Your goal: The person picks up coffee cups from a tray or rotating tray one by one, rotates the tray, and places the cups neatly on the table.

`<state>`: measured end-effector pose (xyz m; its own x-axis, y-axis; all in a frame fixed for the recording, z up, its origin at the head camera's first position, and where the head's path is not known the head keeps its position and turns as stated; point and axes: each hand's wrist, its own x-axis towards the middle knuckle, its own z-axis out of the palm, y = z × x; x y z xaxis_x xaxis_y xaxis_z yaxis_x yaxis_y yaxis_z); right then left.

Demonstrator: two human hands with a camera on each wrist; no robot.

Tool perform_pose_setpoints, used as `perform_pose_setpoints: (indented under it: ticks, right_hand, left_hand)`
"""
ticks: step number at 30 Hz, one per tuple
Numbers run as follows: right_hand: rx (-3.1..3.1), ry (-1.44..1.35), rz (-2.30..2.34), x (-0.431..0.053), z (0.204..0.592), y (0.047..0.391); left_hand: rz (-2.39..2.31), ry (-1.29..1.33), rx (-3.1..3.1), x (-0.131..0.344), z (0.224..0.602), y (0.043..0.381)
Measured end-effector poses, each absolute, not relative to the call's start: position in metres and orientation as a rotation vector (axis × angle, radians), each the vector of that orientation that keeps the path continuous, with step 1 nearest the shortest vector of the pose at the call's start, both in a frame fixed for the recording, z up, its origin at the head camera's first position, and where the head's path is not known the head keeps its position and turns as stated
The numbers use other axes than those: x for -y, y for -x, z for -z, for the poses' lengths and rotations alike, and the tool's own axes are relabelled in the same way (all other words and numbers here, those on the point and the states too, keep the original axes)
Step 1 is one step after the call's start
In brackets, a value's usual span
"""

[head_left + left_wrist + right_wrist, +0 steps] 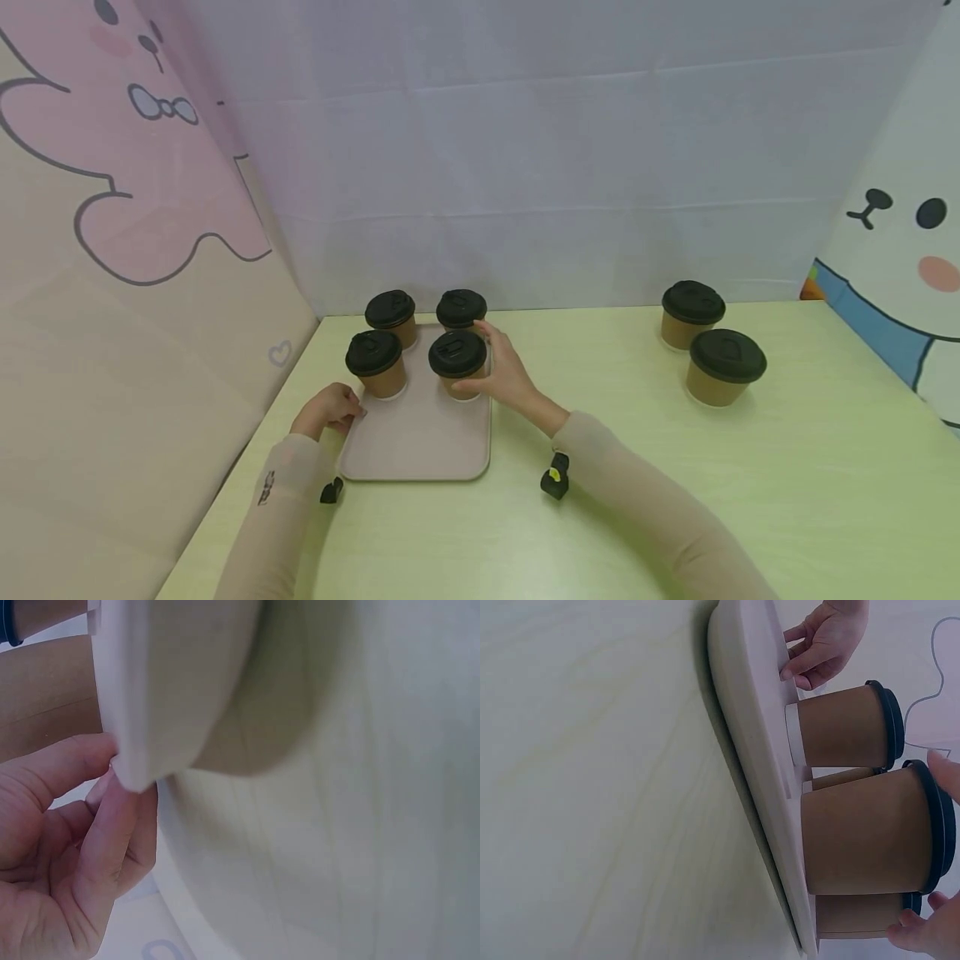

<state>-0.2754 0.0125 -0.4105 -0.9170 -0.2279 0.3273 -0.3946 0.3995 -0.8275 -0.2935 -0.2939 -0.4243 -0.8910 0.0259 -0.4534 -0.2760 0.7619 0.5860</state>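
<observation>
On one tray [420, 450], four cups [386, 382], rightward, two cups [716, 391]

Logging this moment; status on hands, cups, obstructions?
Left hand pinching tray edge. Right hand around near-right tray cup, grip unclear. Cup upright. Rear-right tray cup close behind, possible obstruction.

A pale lilac-grey cloth [480, 167] is hanging behind the bench [840, 467], faint horizontal creases [525, 82] running across it. On the left, a cream wall covering [150, 375] is showing a pink cartoon figure [157, 217] wearing a bow tie [167, 107], while a small outlined heart [280, 353] is sitting lower down. On the right, a white cartoon face [892, 258] with a pink cheek [939, 273] is appearing above a blue patch [881, 321]. Soft light is falling over the bench's yellow-green top, and wood grain [630, 787] is showing in the right wrist view.
</observation>
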Motion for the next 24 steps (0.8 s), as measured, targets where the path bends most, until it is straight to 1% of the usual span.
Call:
perform_pose_setpoints:
  ticks: [24]
  right_hand:
    - [2.490,-0.583,-1.517,-0.0025,0.4196,0.2830]
  left_hand:
    - [-0.932,0.194,-2.536,0.2931,0.4233,0.2901]
